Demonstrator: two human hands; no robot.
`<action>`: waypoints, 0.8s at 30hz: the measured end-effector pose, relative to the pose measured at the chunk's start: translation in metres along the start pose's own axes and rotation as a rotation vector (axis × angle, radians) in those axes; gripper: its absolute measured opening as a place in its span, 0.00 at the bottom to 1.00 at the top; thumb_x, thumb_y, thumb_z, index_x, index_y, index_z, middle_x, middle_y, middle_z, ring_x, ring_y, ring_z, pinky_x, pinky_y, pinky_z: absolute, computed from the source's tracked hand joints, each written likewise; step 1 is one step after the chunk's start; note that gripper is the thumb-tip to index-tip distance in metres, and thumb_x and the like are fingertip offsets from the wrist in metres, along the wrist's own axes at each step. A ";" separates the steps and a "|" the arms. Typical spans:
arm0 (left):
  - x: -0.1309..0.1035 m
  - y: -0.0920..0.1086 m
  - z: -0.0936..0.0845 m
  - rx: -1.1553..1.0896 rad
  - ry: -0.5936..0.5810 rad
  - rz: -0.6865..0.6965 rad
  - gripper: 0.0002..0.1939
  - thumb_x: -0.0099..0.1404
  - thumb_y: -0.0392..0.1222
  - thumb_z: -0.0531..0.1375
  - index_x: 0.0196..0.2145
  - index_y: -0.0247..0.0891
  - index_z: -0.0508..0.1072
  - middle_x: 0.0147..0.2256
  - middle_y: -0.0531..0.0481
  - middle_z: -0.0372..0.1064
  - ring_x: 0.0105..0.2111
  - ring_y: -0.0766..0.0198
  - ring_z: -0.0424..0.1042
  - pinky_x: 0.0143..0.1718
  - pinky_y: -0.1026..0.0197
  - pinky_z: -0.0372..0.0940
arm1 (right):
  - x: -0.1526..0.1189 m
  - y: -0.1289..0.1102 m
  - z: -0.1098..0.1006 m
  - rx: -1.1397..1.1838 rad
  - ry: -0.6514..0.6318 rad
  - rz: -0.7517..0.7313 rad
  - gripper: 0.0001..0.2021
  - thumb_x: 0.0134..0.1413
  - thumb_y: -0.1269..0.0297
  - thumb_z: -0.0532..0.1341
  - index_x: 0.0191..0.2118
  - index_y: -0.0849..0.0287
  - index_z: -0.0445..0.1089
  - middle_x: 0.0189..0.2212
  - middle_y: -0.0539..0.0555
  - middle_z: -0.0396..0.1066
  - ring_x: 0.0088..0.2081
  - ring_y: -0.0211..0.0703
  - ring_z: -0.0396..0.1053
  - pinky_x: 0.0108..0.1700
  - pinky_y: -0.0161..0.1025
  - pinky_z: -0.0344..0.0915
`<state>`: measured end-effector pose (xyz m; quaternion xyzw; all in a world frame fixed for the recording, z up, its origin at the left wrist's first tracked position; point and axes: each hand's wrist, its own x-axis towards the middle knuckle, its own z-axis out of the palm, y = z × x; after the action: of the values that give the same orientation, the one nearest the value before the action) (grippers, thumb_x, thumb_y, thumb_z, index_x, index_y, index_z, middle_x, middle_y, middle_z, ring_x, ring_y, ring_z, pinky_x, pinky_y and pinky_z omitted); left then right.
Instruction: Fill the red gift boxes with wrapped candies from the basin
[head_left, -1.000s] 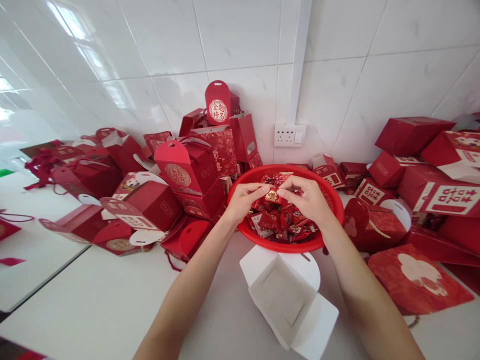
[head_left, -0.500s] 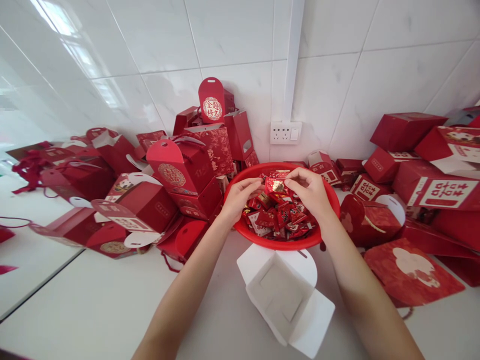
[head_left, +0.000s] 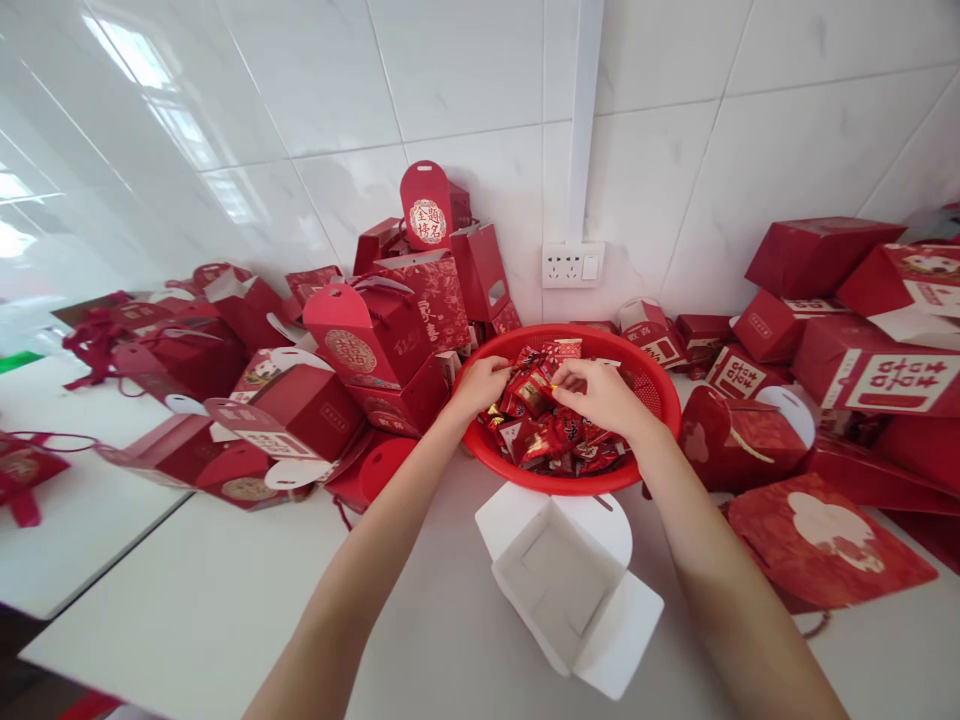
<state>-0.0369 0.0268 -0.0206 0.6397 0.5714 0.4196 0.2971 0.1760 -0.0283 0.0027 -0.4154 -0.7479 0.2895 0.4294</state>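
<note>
A red plastic basket [head_left: 661, 400] holds a heap of wrapped candies [head_left: 534, 392], mostly red with gold and white print. My right hand [head_left: 604, 398] is over the right part of the heap, thumb and fingers pinched on a small wrapped candy, of which a yellow bit shows. At the basket's left side, my left hand [head_left: 481, 388] has its fingers closed and pointing into the candies; whether anything is between the fingertips is hidden. In front of the basket stands an open box [head_left: 559, 585], white inside, with its flaps spread and no candies in it.
Red gift boxes [head_left: 375, 335] are piled to the left and against the tiled wall. More red boxes [head_left: 840, 350] are stacked at the right, and a flat red box panel [head_left: 832, 545] lies near my right forearm. A socket [head_left: 573, 265] is on the wall.
The red and gold candy packet held up between both hands is no longer raised there. My right hand has moved slightly down and left, and the view has shifted a little.
</note>
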 end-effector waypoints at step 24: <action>0.015 -0.006 -0.005 0.172 -0.407 0.065 0.16 0.37 0.37 0.71 0.29 0.38 0.81 0.22 0.56 0.72 0.25 0.63 0.68 0.32 0.62 0.64 | 0.003 0.004 -0.001 -0.181 0.147 0.020 0.04 0.50 0.72 0.63 0.28 0.55 0.73 0.26 0.50 0.77 0.27 0.44 0.73 0.35 0.41 0.67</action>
<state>-0.0441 0.0418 -0.0205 0.7524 0.5122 0.2409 0.3368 0.1772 -0.0241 0.0010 -0.4797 -0.7334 0.1939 0.4409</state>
